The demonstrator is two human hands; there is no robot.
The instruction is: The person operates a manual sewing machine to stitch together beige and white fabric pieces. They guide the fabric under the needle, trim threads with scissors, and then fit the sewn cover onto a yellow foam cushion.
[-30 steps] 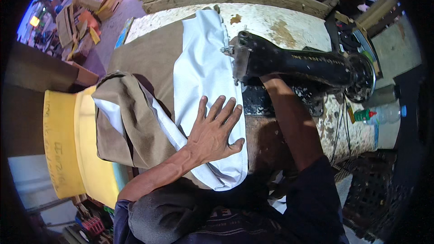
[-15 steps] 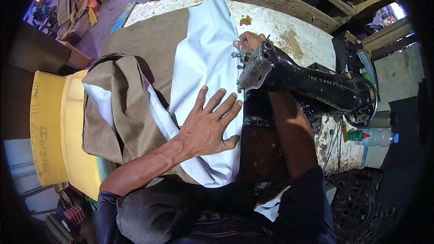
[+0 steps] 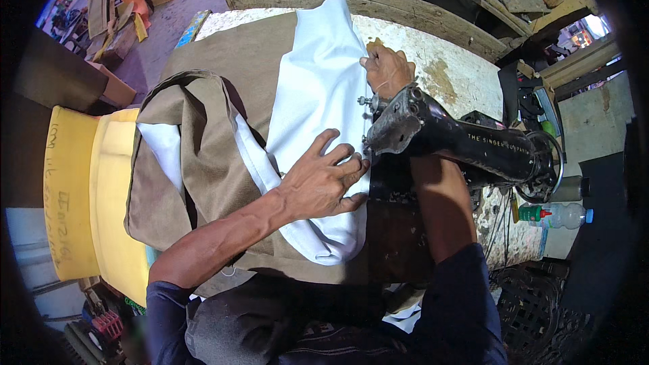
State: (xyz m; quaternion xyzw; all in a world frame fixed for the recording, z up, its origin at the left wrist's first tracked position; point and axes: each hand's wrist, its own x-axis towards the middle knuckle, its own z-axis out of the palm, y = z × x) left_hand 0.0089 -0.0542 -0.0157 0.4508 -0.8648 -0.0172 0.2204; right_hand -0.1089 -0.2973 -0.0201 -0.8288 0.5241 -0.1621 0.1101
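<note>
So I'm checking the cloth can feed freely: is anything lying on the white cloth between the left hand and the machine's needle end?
Nothing visible does. The left hand lies flat on the white cloth, fingertips right beside the sewing machine; the right hand holds the cloth beyond the machine head.

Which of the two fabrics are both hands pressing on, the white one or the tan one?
The white fabric. The left hand lies flat on it before the sewing machine, the right hand behind; the tan fabric lies bunched to the left.
</note>
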